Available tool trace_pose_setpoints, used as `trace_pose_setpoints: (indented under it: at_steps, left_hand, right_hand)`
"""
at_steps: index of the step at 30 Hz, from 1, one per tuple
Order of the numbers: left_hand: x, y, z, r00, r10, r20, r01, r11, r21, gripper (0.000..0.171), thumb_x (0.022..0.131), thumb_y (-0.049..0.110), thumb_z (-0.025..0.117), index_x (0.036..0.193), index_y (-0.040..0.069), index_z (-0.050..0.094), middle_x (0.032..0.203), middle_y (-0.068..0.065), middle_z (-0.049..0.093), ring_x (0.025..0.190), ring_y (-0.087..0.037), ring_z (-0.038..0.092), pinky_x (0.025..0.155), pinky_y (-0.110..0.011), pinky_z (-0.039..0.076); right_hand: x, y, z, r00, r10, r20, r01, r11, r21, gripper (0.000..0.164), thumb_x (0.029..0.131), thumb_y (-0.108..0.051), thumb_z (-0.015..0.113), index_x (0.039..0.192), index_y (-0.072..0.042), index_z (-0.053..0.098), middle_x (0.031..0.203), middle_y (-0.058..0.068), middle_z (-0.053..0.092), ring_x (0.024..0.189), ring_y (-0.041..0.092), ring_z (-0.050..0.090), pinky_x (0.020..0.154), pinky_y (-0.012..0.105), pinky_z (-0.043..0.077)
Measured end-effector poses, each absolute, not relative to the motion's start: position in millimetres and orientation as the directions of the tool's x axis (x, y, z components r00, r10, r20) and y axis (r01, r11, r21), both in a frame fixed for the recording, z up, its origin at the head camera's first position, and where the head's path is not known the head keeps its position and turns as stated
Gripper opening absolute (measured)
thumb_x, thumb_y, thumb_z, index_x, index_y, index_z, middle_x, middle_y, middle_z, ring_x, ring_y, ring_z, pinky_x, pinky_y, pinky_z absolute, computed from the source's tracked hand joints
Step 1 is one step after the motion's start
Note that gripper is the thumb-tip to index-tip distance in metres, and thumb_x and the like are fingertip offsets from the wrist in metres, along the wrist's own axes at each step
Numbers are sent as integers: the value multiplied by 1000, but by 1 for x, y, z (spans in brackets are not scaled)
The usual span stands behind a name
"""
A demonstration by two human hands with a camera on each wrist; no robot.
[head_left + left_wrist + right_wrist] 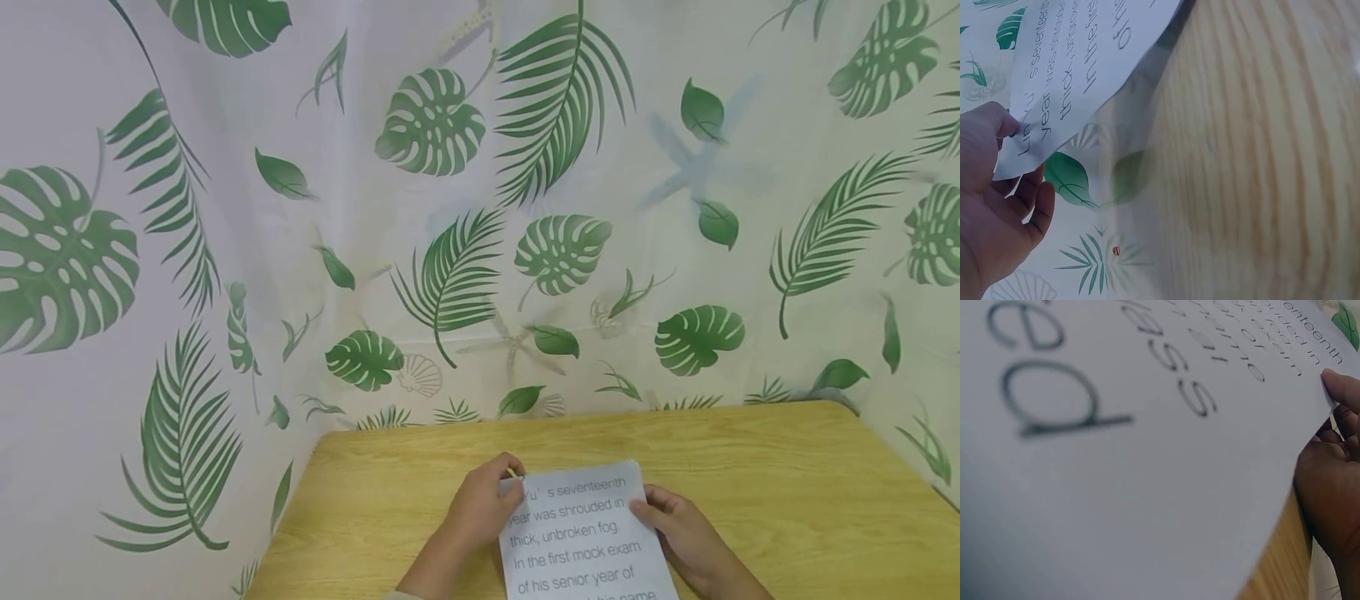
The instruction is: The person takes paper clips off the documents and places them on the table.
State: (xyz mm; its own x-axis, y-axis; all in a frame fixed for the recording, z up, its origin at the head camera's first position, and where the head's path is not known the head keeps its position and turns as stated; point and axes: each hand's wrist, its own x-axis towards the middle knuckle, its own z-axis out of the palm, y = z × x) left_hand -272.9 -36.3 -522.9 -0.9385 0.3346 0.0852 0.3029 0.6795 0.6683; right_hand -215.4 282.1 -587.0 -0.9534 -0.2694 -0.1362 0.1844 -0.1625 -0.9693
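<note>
A white sheet of paper printed with large lines of English text is held up over the table, its lower part running out of the head view. My left hand pinches its upper left corner, thumb on the printed face and the other fingers behind, as the left wrist view shows with the hand at the corner. On the right edge, a little below the top corner, my right hand grips the sheet with the thumb in front. Close up in the right wrist view, the paper covers most of the picture.
A wooden table with yellowish grain lies beneath the hands. Behind it and along its left side hangs a white curtain patterned with green leaves, shells and starfish, reaching down to the table's back edge.
</note>
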Motion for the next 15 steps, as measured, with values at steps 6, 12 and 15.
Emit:
trace_pose_setpoints:
  at_steps: [6, 12, 15]
  left_hand:
    - [-274, -38, -524, -938, 302, 170, 345, 762, 547, 14, 96, 20, 71, 110, 24, 69, 96, 8, 72, 76, -5, 57, 65, -25, 46]
    - [-278, -46, -524, -943, 315, 105, 301, 676, 673, 18, 102, 19, 67, 119, 24, 69, 97, 9, 72, 81, -6, 60, 75, -28, 51]
    - [-279, -50, -523, -936, 345, 73, 291, 637, 714, 20, 105, 18, 65, 124, 25, 68, 97, 9, 71, 83, -7, 61, 77, -28, 52]
  right_hand:
    - [-214, 280, -585, -956, -257, -139, 181, -147, -972, 28, 114, -22, 56, 135, -5, 63, 116, -7, 75, 107, 12, 74, 94, 29, 62]
    - [-214, 281, -584, -957, -252, -147, 190, -157, -969, 28, 114, -23, 56, 135, -6, 63, 117, -7, 76, 108, 13, 74, 95, 29, 62]
    - [-214, 282, -584, -956, -250, -152, 196, -164, -967, 27, 114, -24, 56, 135, -7, 63, 117, -7, 77, 108, 13, 74, 96, 29, 62]
